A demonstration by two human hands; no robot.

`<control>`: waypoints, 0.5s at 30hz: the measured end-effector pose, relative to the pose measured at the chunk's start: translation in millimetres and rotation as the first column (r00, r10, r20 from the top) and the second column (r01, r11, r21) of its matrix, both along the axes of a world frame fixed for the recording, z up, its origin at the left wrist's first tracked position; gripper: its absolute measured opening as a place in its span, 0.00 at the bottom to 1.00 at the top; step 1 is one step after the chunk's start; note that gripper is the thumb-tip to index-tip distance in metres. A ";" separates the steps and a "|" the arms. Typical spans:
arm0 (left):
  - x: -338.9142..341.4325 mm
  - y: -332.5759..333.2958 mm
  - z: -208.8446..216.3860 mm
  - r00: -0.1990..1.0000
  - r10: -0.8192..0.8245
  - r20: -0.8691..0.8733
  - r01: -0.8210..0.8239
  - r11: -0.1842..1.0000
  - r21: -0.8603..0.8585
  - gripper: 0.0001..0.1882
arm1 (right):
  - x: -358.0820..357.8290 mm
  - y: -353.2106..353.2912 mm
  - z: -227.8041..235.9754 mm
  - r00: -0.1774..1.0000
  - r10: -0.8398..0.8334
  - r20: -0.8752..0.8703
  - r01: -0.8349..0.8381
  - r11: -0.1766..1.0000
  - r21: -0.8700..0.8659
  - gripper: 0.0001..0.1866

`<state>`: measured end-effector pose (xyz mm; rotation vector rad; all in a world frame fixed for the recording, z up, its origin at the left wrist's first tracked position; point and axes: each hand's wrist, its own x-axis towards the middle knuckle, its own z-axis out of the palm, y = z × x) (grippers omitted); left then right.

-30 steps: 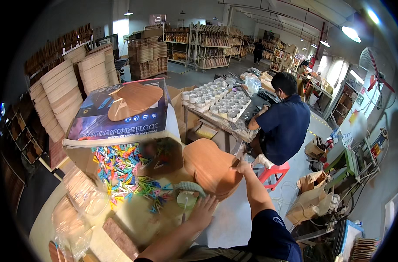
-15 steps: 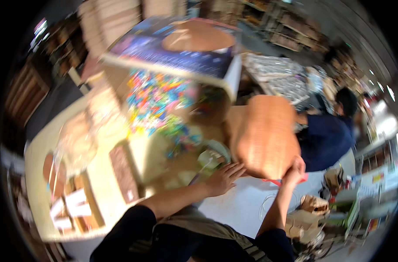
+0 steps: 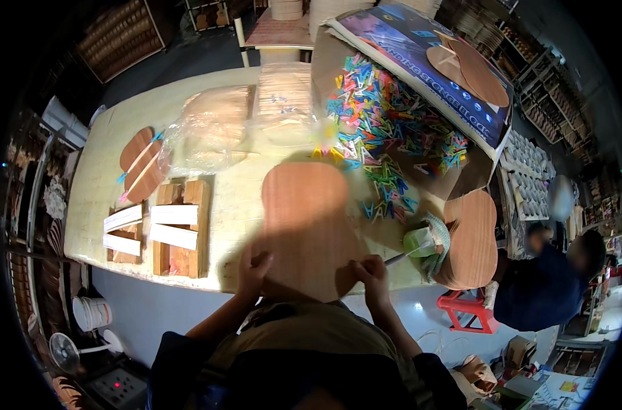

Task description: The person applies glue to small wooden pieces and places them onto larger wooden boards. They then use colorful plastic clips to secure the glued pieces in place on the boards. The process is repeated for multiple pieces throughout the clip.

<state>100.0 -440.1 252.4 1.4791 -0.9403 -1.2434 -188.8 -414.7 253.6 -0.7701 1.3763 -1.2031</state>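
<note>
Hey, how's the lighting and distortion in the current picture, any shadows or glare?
Head view: shadow darkens the lower part of the guitar-shaped wooden panel; head view: the worktable edges curve with fisheye distortion; head view: bright glare on the floor.

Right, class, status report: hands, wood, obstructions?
Left hand, right hand gripping guitar-shaped wooden panel. Near end past table edge. Coloured clothespins beyond, rightward; none on panel.

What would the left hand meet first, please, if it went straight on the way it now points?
The left hand would first meet the panel, whose edge it grips; past that, probably the clips, though depth is hard to judge.
</note>
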 end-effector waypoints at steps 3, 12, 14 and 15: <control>27.1 2.7 -26.7 0.958 0.050 0.283 -0.052 0.999 -0.003 0.18 | 15.5 -19.6 -20.2 0.973 0.184 -0.137 -0.180 0.983 0.042 0.10; 44.0 -6.5 -43.2 0.941 0.253 0.223 -0.201 0.952 -0.233 0.26 | -14.0 -141.3 -60.8 0.016 -0.152 -0.988 -0.166 0.974 -0.153 0.15; 71.7 8.8 -37.2 0.840 0.416 0.349 -0.290 0.887 -0.359 0.21 | -14.2 -156.5 -67.2 -0.016 -0.011 -1.000 -0.175 0.985 -0.008 0.14; 89.5 10.8 -35.7 0.779 0.527 0.341 -0.405 0.837 -0.369 0.16 | -15.6 -160.6 -68.5 0.039 0.052 -0.998 -0.193 0.980 0.044 0.13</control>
